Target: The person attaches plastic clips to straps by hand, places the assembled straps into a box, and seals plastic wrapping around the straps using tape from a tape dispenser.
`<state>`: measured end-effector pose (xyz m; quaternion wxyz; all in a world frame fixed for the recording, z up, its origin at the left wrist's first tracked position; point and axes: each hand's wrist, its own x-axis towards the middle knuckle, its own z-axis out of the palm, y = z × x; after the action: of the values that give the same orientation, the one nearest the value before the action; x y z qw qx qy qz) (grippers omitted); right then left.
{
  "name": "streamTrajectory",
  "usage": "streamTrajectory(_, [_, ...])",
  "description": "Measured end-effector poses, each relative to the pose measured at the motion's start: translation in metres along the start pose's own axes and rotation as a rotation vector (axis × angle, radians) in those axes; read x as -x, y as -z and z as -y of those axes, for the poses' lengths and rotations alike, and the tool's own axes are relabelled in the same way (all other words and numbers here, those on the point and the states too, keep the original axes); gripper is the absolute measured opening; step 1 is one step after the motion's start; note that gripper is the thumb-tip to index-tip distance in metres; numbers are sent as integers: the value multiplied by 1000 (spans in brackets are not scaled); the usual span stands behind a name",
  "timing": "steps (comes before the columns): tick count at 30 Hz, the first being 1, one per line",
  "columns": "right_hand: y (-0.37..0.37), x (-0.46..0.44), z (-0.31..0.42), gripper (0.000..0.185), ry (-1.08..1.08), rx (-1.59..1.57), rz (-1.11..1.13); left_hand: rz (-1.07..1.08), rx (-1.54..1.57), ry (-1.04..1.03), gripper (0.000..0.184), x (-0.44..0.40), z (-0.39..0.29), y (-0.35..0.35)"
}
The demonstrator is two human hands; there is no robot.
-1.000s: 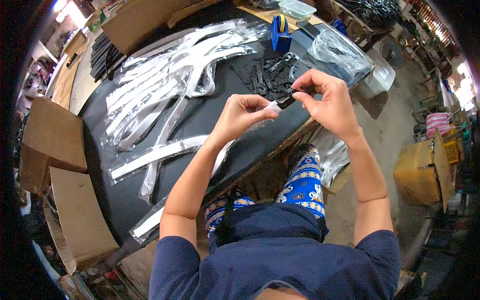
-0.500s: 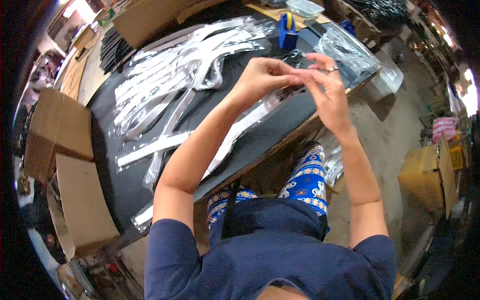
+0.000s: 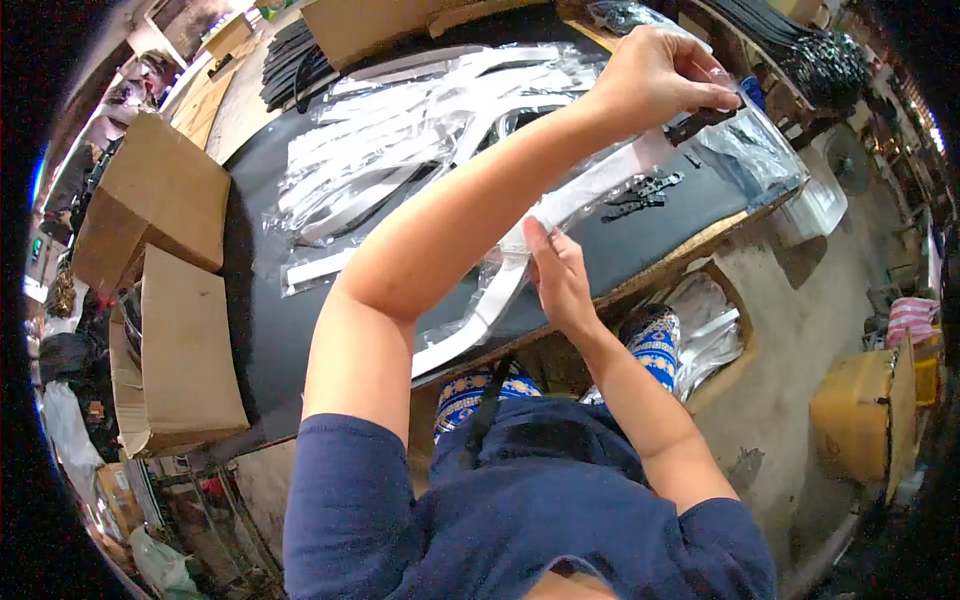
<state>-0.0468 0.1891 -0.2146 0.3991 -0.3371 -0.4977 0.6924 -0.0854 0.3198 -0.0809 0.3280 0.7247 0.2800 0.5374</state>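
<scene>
A long white strip in a clear plastic sleeve [image 3: 592,190] lies diagonally along the front of the black-topped table. At its far right end, my left hand [image 3: 668,80] is closed, thumb and fingers pinched together. A dark piece [image 3: 697,124] shows just under those fingertips; whether it is inside the sleeve I cannot tell. Lower down, my right hand [image 3: 563,278] grips the sleeved strip at the table's front edge, thumb on top and the other fingers partly hidden. Several small black plastic pieces [image 3: 645,196] lie on the table between the hands.
Many more sleeved white strips [image 3: 375,165] are heaped across the table [image 3: 255,340]. Clear plastic bags [image 3: 755,150] lie at its right end. Open cardboard boxes [image 3: 190,350] stand at the left, another box [image 3: 855,410] on the floor at right. Black bundles [image 3: 800,50] lie at the back right.
My hands were together above the table's right end; now they are apart. The left has moved up and right, the right down and left onto the strip. The small black pieces have come into view.
</scene>
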Motion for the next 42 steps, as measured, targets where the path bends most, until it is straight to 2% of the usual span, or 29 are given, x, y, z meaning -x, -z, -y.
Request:
streamTrajectory(1, [-1, 0, 12, 52, 11, 1, 4, -35, -115, -54, 49, -3, 1, 2])
streamTrajectory(2, [1, -1, 26, 50, 73, -34, 44, -47, -146, -69, 64, -6, 2, 8])
streamTrajectory(3, [5, -2, 41, 50, 135, -68, 81, 54, -167, 49, 69, -5, -7, 22])
streamTrajectory(5, [20, -6, 74, 46, 222, -305, 120, 248, -269, 67, 58, 8, -25, 53])
streamTrajectory(7, [33, -4, 118, 46, 353, -334, 7, 460, -146, 289, 69, 18, -33, 85])
streamTrajectory(9, [52, -6, 156, 49, 503, -260, 39, 654, -313, 243, 80, 25, -43, 113])
streamTrajectory(11, [84, -13, 193, 51, 496, -309, 368, 629, 6, 197, 89, 37, -34, 116])
streamTrajectory(12, [71, -10, 207, 51, 580, -261, 219, 674, 184, 270, 87, 37, -43, 99])
streamTrajectory(13, [83, -17, 223, 50, 415, -558, 743, 654, 142, 243, 67, 34, -49, 91])
streamTrajectory(15, [85, -15, 240, 54, 483, -560, 481, 535, 150, 260, 44, 30, -61, 66])
streamTrajectory(16, [59, 3, 253, 51, 517, -482, 261, 446, 126, 180, 29, 28, -59, 53])
streamTrajectory(17, [60, 8, 260, 51, 524, -476, 246, 455, 83, 97, 36, 19, -45, 44])
streamTrajectory(19, [67, 13, 274, 50, 558, -440, 270, 411, 315, 76, 45, 15, -49, 18])
streamTrajectory(20, [71, 16, 280, 49, 579, -417, 242, 429, 333, 71, 45, 14, -49, 6])
streamTrajectory(22, [90, 13, 286, 49, 592, -391, 219, 446, 559, 135, 49, 10, -51, -17])
streamTrajectory(23, [100, 13, 287, 49, 597, -371, 224, 402, 545, 163, 46, 11, -48, -30])
streamTrajectory(25, [107, 21, 286, 47, 554, -467, 208, 419, 550, 86, 47, 6, -42, -54])
streamTrajectory(26, [116, 19, 281, 48, 572, -407, 156, 341, 474, 166, 45, 10, -45, -61])
streamTrajectory(27, [123, 19, 279, 49, 592, -347, 105, 366, 440, 178, 41, 8, -46, -67])
streamTrajectory(28, [117, 34, 279, 48, 530, -438, -10, 391, 489, 200, 39, 7, -46, -75])
streamTrajectory(33, [158, 48, 271, 48, 507, -517, 46, 533, 532, 266, 29, 9, -40, -105])
streamTrajectory(36, [188, 57, 265, 49, 451, -662, 145, 542, 510, 278, 24, 12, -48, -114])
streamTrajectory(39, [212, 61, 249, 50, 395, -701, 49, 503, 479, 267, 23, 16, -56, -124])
streamTrajectory(42, [225, 67, 223, 50, 331, -590, -64, 380, 152, -13, 23, 16, -41, -135])
